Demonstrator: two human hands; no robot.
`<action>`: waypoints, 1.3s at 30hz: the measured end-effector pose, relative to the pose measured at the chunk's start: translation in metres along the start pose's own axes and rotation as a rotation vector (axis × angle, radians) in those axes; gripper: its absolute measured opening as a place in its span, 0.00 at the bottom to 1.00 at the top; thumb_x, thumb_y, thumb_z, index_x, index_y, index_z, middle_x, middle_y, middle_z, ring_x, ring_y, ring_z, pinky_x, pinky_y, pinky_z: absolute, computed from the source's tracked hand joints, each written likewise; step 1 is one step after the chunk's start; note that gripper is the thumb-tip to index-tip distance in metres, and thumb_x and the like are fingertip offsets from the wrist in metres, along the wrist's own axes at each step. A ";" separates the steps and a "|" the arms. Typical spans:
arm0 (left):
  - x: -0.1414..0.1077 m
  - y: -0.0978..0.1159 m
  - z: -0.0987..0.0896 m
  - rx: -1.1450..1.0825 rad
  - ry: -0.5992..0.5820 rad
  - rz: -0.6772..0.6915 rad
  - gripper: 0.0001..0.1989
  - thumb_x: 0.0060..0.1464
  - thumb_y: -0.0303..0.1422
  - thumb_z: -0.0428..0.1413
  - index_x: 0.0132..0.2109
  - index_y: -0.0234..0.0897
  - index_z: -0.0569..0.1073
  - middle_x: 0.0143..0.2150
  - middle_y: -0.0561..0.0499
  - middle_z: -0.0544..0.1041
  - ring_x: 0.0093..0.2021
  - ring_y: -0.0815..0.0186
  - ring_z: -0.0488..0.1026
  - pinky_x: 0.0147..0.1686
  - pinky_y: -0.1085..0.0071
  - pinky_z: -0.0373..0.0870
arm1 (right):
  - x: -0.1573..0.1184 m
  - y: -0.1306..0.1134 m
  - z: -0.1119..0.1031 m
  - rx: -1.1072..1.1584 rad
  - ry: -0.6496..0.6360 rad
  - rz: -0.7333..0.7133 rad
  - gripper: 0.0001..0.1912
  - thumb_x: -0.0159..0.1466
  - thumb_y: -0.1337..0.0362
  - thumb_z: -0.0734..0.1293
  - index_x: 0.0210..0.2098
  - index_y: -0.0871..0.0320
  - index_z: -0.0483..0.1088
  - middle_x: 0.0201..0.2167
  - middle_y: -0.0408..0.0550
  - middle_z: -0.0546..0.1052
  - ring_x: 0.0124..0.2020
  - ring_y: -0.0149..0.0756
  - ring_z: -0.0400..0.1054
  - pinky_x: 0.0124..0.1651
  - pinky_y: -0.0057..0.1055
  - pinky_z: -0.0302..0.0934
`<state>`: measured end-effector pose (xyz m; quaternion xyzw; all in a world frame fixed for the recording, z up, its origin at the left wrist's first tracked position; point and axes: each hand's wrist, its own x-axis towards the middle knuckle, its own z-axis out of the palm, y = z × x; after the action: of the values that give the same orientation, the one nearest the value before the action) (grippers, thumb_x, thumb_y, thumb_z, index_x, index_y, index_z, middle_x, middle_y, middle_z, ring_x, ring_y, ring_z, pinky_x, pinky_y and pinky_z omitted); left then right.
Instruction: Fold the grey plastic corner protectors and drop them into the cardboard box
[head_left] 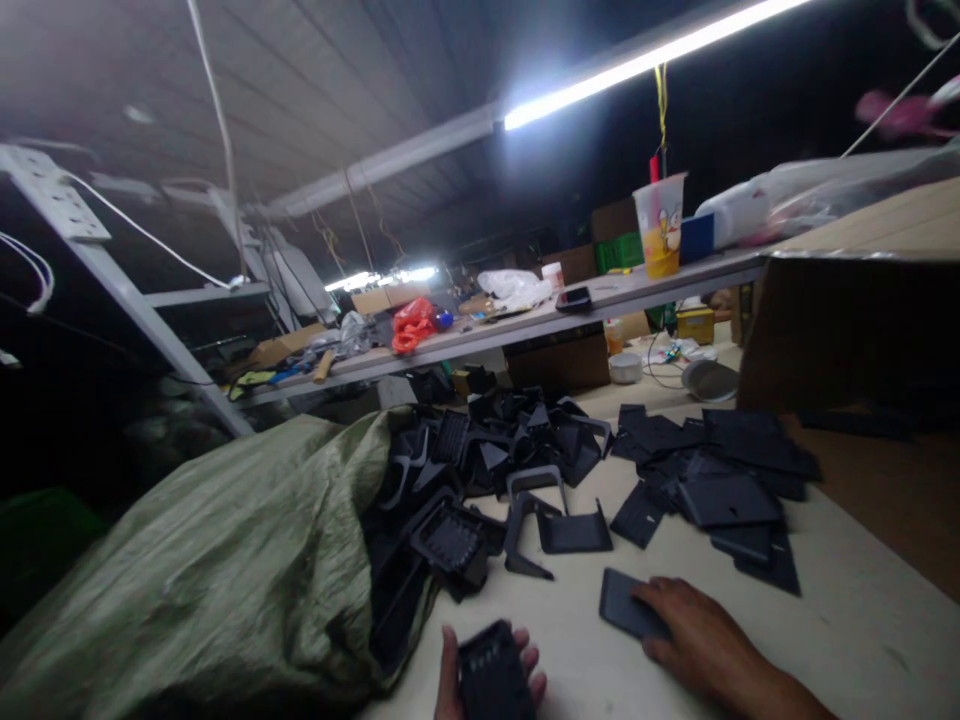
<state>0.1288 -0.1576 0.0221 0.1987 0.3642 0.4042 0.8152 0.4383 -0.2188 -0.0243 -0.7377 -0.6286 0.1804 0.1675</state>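
Note:
At the bottom centre, my left hand (448, 675) holds a black ribbed plastic part (495, 672), with the thumb on one side and the fingers on the other. To its right, my right hand (697, 635) grips the near end of a flat dark plate (628, 604) at the table surface. Beyond my hands lie black U-shaped brackets (574, 532) and a heap of black plastic parts (517, 430) at the mouth of a green woven sack (247, 560). A pile of flat black plates (727, 498) rests on the right.
A raised shelf (525, 325) crosses behind the pale table (862, 590), bearing a drink cup (660, 225), a phone (574, 299) and a red plastic bag (413, 324). A cardboard box (847, 330) stands at the right. A white bowl (625, 368) sits under the shelf.

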 end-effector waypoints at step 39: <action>0.018 -0.039 0.033 -0.001 0.092 0.068 0.41 0.56 0.67 0.54 0.45 0.29 0.84 0.47 0.37 0.85 0.53 0.53 0.81 0.62 0.60 0.71 | -0.053 -0.147 0.020 0.226 0.103 -0.285 0.31 0.74 0.52 0.68 0.70 0.60 0.67 0.61 0.62 0.77 0.59 0.57 0.75 0.61 0.54 0.70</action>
<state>0.1809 -0.1677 0.0118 0.1916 0.3940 0.4405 0.7836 0.2936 -0.2482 0.0312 -0.6260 -0.6931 0.1861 0.3052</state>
